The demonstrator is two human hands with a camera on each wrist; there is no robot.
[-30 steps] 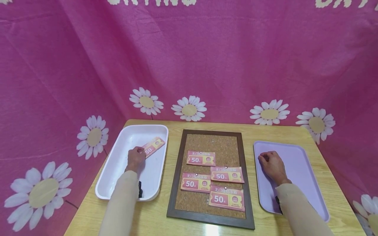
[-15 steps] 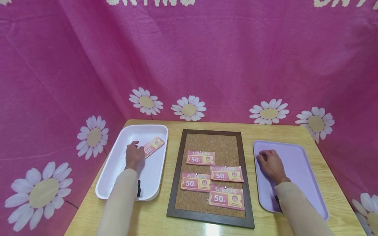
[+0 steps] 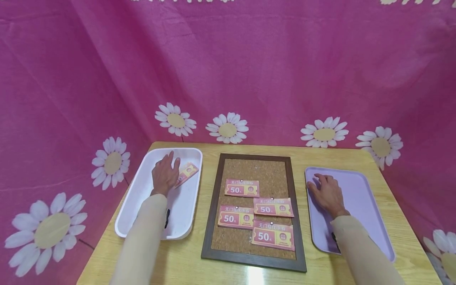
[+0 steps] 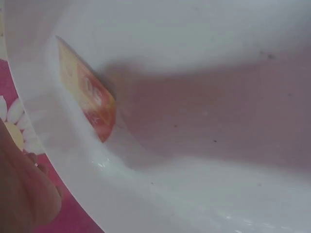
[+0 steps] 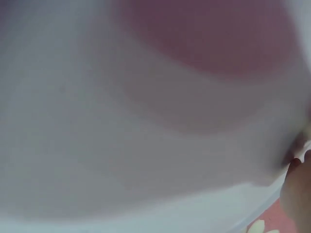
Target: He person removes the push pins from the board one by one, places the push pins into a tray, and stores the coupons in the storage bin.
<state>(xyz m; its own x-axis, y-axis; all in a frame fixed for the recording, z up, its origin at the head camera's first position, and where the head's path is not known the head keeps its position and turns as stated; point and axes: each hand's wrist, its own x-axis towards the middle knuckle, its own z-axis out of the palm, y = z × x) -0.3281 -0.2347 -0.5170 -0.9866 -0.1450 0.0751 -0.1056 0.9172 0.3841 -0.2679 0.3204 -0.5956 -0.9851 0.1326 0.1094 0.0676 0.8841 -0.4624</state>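
Observation:
My left hand (image 3: 165,174) is above the white tub (image 3: 183,209) on the left, its fingers extended and spread. A pink and yellow coupon (image 3: 188,173) marked 50 lies in that tub, just right of the hand and partly covered by it. In the left wrist view the coupon (image 4: 87,90) is apart from the hand (image 4: 29,194). Over the lilac tray (image 3: 367,209) is my right hand (image 3: 327,196), with fingers loosely bent and thumb apart. Nothing shows between them. The right wrist view is blurred, with part of the hand (image 5: 299,189) at its edge.
Between tub and tray lies a framed corkboard (image 3: 256,168). Several coupons (image 3: 242,188) are fixed to it with pins (image 3: 272,198). All stand on a wooden table (image 3: 228,273), with a pink flowered cloth (image 3: 263,79) behind.
My left hand has gone from curled fingers by the coupon to spread fingers a little farther forward. My right fingers have loosened from a pinch. The coupon stays in the tub.

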